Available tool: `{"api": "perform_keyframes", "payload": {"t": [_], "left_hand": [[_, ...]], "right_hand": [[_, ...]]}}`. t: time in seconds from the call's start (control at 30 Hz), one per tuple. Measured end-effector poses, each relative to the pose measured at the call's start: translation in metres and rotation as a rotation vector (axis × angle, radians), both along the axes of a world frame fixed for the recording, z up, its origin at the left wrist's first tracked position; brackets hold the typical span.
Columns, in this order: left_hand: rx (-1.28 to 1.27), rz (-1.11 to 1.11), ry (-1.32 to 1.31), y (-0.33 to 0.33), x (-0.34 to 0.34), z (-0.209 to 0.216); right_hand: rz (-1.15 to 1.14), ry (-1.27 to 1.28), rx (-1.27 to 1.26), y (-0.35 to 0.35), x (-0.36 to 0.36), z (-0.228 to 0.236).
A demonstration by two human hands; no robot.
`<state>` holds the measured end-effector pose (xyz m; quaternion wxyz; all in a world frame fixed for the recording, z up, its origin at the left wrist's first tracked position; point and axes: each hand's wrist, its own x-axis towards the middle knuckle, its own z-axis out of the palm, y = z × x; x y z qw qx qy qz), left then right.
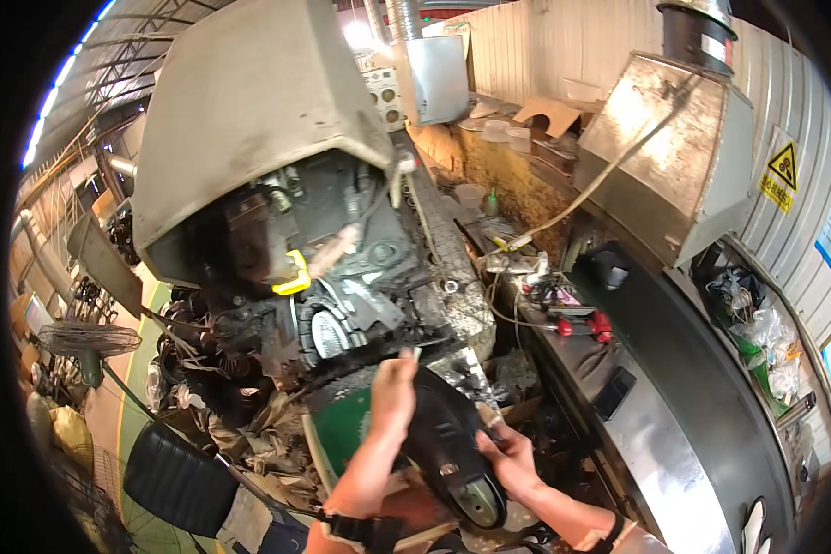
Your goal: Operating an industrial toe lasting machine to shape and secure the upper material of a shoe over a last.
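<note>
A black shoe upper on a shoe last (443, 448) is between my hands, tilted, with its far end toward the machine. A pale oval plate (478, 503) shows at its near end. My left hand (394, 395) is closed at the upper's far left edge; its fingertips are partly hidden. At the right side, my right hand (511, 457) grips the upper near its middle, with thumb and fingers wrapped on the edge. Just beyond stands a dark, greasy machine (369, 314) under a large beige hood (258, 92). A yellow part (293, 274) sits inside it.
A green-lined bin (342, 429) lies below my left forearm. To the right runs a dark conveyor belt (702, 415) with a metal edge holding a phone (615, 392) and a red-handled tool (586, 327). At left are a fan (88, 340) and a black chair (180, 475).
</note>
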<state>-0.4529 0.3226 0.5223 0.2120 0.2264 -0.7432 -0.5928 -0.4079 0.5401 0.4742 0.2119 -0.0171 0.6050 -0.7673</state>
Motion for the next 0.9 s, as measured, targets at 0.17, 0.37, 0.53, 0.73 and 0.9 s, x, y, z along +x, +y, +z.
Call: {"api": "perform_keyframes", "payload": {"t": [0.17,0.37,0.53,0.73,0.9], "left_hand": [[0.346,0.188,0.339,-0.099,0.058,0.002],[1.069,0.195,0.333,-0.104,0.085,0.005],[1.037,0.323,0.156,-0.137,0.066,-0.016],[1.047,0.322,0.127,-0.156,0.042,-0.03],[1.063,0.377,0.141,-0.151,0.037,-0.021]], "right_hand": [[0.042,-0.111,-0.254,-0.12,-0.018,0.026],[0.062,-0.199,-0.403,-0.203,-0.046,0.027],[0.074,-0.225,-0.456,-0.235,-0.065,0.023],[0.005,-0.25,-0.407,-0.254,-0.089,0.01],[-0.01,-0.298,-0.39,-0.256,-0.092,0.011]]}}
